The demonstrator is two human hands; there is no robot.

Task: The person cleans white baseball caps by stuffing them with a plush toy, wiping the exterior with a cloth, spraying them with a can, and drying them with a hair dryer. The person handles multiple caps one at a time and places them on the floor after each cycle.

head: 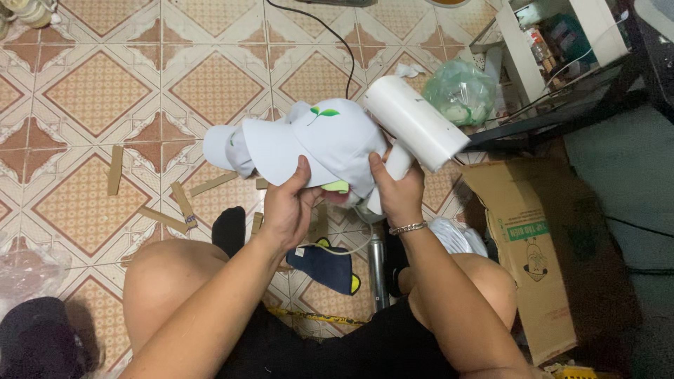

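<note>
Patterned tile floor [98, 91] in cream and terracotta, filling the upper left and carrying nearly everything seen. Brown cardboard box [533, 260] with a green printed panel, lying toward the floor's right edge beside the right knee. White cap [330, 144] with a small green leaf emblem, held above the floor near the middle of the view, brim turned to the left; a second white cap [221, 147] nested just behind it on the left. White hair dryer [414, 119], barrel angled up and to the right, touching the cap's right side, its handle closed inside the right hand [399, 191]. Left hand [288, 210] clamped on the cap's brim and lower edge, thumb on top, fingers underneath. Green translucent plastic bag [460, 91] resting near the floor's upper right corner, against dark furniture. Dark blue cloth piece [326, 267] with a yellow edge, flat on the floor between the knees, below both hands. Silver cylindrical can [377, 270] lying just right of the blue cloth. Black sock [228, 230] on a foot beside the left knee. Several cardboard strips [114, 170] scattered on the floor left of the caps. Black cable [330, 35] running down from the top edge toward the dryer. Silver bracelet [408, 227] around the right wrist.
</note>
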